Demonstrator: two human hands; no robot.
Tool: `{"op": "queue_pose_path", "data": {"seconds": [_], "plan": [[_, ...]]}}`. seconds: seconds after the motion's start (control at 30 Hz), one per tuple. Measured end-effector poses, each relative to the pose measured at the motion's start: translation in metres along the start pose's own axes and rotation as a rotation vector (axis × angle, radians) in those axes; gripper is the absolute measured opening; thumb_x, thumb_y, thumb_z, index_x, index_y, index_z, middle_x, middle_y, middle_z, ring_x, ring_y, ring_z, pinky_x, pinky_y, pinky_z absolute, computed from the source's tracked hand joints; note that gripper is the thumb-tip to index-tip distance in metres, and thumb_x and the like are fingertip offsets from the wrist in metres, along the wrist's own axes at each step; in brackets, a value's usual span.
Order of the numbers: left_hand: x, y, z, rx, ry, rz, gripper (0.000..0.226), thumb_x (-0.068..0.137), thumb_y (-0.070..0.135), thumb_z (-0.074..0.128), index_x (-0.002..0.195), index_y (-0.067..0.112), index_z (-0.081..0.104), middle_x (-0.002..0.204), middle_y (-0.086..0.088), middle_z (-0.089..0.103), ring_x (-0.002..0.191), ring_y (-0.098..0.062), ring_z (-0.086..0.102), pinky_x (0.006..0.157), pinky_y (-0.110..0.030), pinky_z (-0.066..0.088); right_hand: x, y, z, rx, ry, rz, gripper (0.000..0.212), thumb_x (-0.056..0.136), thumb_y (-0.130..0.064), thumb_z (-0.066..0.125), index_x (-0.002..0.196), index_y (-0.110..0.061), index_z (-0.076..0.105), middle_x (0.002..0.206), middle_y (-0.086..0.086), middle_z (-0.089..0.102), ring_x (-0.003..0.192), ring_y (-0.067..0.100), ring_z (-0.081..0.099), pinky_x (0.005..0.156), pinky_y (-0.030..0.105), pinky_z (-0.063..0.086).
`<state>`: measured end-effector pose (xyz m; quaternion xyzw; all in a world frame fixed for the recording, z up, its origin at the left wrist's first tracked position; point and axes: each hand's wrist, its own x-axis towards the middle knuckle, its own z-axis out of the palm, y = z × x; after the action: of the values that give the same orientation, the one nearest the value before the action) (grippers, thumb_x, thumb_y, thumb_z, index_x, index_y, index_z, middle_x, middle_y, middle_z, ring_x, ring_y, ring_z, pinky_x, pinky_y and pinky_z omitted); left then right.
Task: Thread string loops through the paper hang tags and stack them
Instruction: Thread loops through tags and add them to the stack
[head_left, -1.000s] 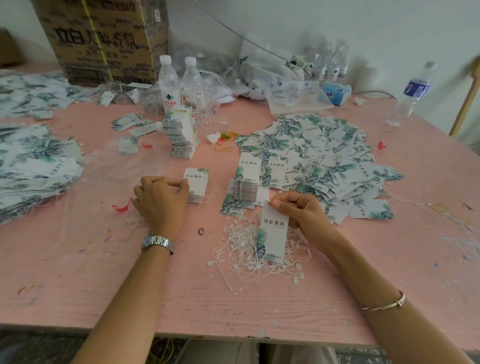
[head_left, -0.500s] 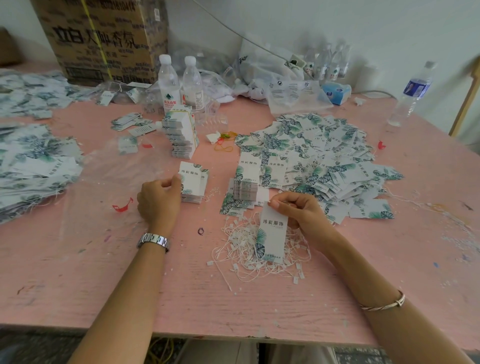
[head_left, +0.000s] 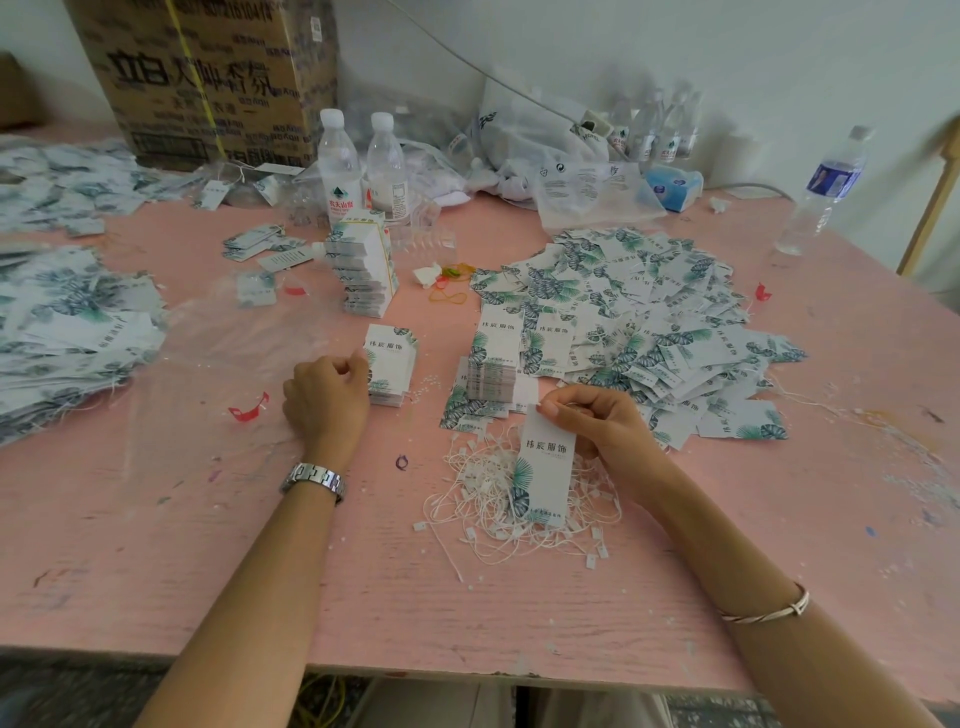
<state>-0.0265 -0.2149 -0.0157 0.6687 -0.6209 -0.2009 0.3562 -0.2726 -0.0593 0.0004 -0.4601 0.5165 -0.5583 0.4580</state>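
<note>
Right now the right hand (head_left: 597, 426) pinches the top edge of a single hang tag (head_left: 545, 475) between thumb and curled fingers. The tag's printed face is up and its leaf-patterned lower end lies over the tangle of white string loops (head_left: 483, 499) on the pink desk (head_left: 156, 545). Whether a loop is already in that pinch is too fine to tell. The left hand (head_left: 324, 405) rests on the desk as a loose fist, fingers curled in and gripping nothing. Its thumb sits just against the left edge of a small finished stack (head_left: 390, 366) of tags. Between the two hands, slightly farther back, stands a squared-up pile of tags (head_left: 493, 364). Behind and to the right of it spreads a wide loose heap of tags (head_left: 649, 317). Farther back a taller stack (head_left: 363, 275) stands in front of two water bottles (head_left: 358, 166), with a cardboard box (head_left: 208, 78) behind them against the wall. A metal watch (head_left: 314, 480) is on the left wrist and a thin bracelet (head_left: 769, 608) is on the right forearm.
</note>
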Motion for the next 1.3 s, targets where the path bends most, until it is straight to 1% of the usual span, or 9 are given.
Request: {"op": "queue_pose_path", "data": {"seconds": [0.13, 0.37, 0.57, 0.7, 0.8, 0.9, 1.0, 1.17, 1.3], "plan": [[-0.001, 0.001, -0.001, -0.099, 0.081, 0.015, 0.035, 0.098, 0.039, 0.059, 0.102, 0.007, 0.072, 0.117, -0.017, 0.065, 0.109, -0.041, 0.055, 0.084, -0.049, 0.048, 0.0, -0.002, 0.002, 0.0, -0.002, 0.002, 0.041, 0.065, -0.054, 0.088, 0.082, -0.018, 0.077, 0.081, 0.025, 0.059, 0.075, 0.038, 0.041, 0.056, 0.032, 0.025], [-0.003, 0.008, 0.0, -0.291, 0.147, 0.047, 0.032, 0.098, 0.039, 0.06, 0.092, 0.008, 0.066, 0.113, -0.015, 0.061, 0.103, -0.032, 0.057, 0.085, -0.044, 0.048, -0.001, -0.002, 0.003, -0.012, 0.015, 0.003, 0.037, 0.067, -0.05, 0.087, 0.083, -0.018, 0.077, 0.085, 0.028, 0.063, 0.08, 0.043, 0.046, 0.06, 0.035, 0.029], [-0.019, 0.025, 0.003, -0.535, 0.009, 0.321, 0.035, 0.105, 0.032, 0.049, 0.083, 0.006, 0.056, 0.076, -0.001, 0.052, 0.065, -0.012, 0.044, 0.057, -0.018, 0.034, -0.001, -0.001, 0.0, -0.027, 0.009, -0.029, 0.015, 0.083, -0.034, 0.076, 0.082, -0.019, 0.074, 0.062, 0.005, 0.052, 0.051, 0.019, 0.034, 0.044, 0.021, 0.025], [-0.038, 0.038, 0.008, -0.56, -0.155, 0.524, 0.028, 0.102, 0.025, 0.054, 0.076, 0.013, 0.054, 0.073, 0.002, 0.048, 0.069, -0.017, 0.044, 0.062, -0.027, 0.037, 0.0, -0.001, -0.001, -0.015, 0.046, -0.08, 0.007, 0.087, -0.027, 0.07, 0.083, -0.022, 0.073, 0.061, 0.003, 0.052, 0.048, 0.014, 0.031, 0.043, 0.018, 0.026], [-0.051, 0.042, 0.014, -0.558, -0.3, 0.622, 0.033, 0.099, 0.033, 0.058, 0.076, 0.008, 0.058, 0.074, -0.001, 0.052, 0.07, -0.023, 0.047, 0.065, -0.032, 0.041, 0.002, 0.0, -0.001, 0.016, 0.088, -0.118, 0.008, 0.088, -0.025, 0.068, 0.083, -0.025, 0.073, 0.061, 0.001, 0.052, 0.047, 0.01, 0.03, 0.042, 0.017, 0.026], [-0.06, 0.042, 0.019, -0.558, -0.377, 0.688, 0.038, 0.095, 0.043, 0.055, 0.081, 0.009, 0.065, 0.077, 0.002, 0.056, 0.072, -0.017, 0.049, 0.068, -0.028, 0.042, 0.003, 0.0, -0.002, 0.054, 0.135, -0.14, 0.009, 0.088, -0.024, 0.067, 0.083, -0.027, 0.073, 0.064, 0.006, 0.046, 0.049, 0.012, 0.026, 0.042, 0.02, 0.022], [-0.062, 0.04, 0.023, -0.571, -0.435, 0.696, 0.029, 0.096, 0.039, 0.058, 0.081, 0.015, 0.065, 0.082, 0.0, 0.059, 0.074, -0.011, 0.049, 0.07, -0.028, 0.044, 0.004, 0.0, -0.004, 0.077, 0.168, -0.132, 0.007, 0.087, -0.023, 0.067, 0.084, -0.027, 0.073, 0.066, 0.006, 0.048, 0.048, 0.009, 0.029, 0.042, 0.018, 0.025], [-0.063, 0.04, 0.026, -0.558, -0.478, 0.725, 0.033, 0.095, 0.041, 0.057, 0.081, 0.012, 0.066, 0.084, 0.003, 0.06, 0.074, -0.018, 0.053, 0.069, -0.036, 0.047, 0.004, 0.001, -0.003, 0.096, 0.162, -0.131, 0.037, 0.096, -0.002, 0.054, 0.084, -0.029, 0.075, 0.067, 0.007, 0.046, 0.045, 0.007, 0.029, 0.041, 0.017, 0.026], [-0.066, 0.042, 0.025, -0.547, -0.474, 0.767, 0.024, 0.096, 0.031, 0.063, 0.078, 0.016, 0.065, 0.081, 0.011, 0.059, 0.072, -0.005, 0.051, 0.068, -0.032, 0.045, 0.003, -0.001, 0.0, 0.106, 0.155, -0.13, 0.038, 0.095, -0.004, 0.054, 0.083, -0.032, 0.076, 0.071, 0.009, 0.046, 0.045, 0.007, 0.027, 0.042, 0.017, 0.025]]}}
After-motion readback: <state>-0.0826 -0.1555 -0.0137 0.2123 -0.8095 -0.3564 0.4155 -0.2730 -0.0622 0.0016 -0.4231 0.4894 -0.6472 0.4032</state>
